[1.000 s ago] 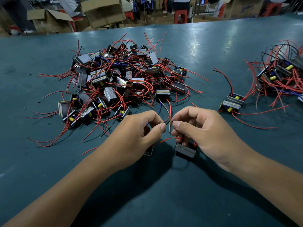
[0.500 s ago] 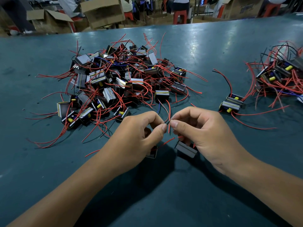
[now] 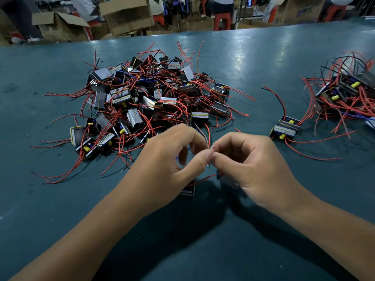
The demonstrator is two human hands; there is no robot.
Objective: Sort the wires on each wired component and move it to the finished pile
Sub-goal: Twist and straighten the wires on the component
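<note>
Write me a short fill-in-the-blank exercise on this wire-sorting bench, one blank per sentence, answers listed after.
1. The left hand and right hand meet at their fingertips, each keeping a pinching grip on a thin ____ wire.
2. The big tangled pile lies to the ____ of the smaller pile.
3. The pair of components lying between the piles has plugs coloured ____.
4. The table surface is coloured ____.

Missing words: red; left; yellow; teal
</note>
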